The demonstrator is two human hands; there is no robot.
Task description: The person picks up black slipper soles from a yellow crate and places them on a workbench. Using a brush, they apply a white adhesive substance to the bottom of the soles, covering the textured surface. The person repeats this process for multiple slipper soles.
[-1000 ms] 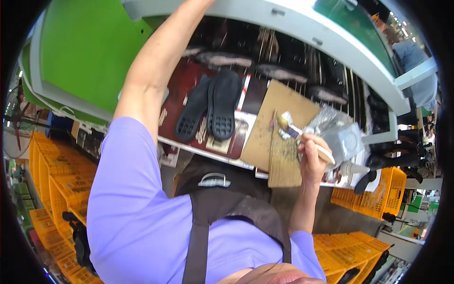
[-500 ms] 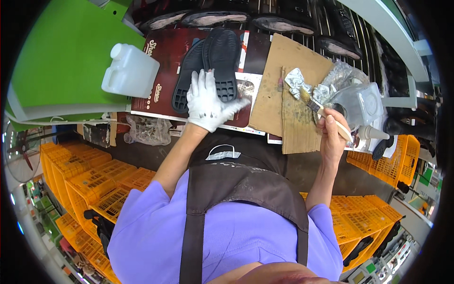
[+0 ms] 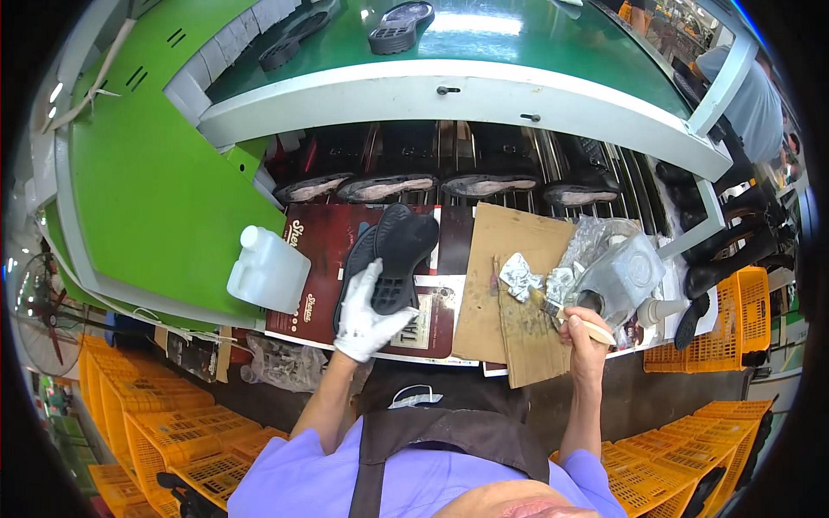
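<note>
My left hand, in a white glove, grips the heel end of a black shoe sole, fingers along its left edge and thumb out on the right. A second black sole lies partly under it, on a dark red printed board. My right hand is bare and closed round the pale handle of a brush. The bristles point left, over stained brown cardboard, close to a crumpled white wad. Beside the brush stands a clear plastic container with a dark opening.
A white jug stands left of the soles. Black boots lie on rollers behind, below a green-topped bench carrying more soles. A white nozzle bottle lies at right. Yellow crates flank me.
The view has tipped up, showing the green bench. My left hand has gone from lying flat on the soles to gripping the top one, which has turned slightly. The brush stays in my right hand.
</note>
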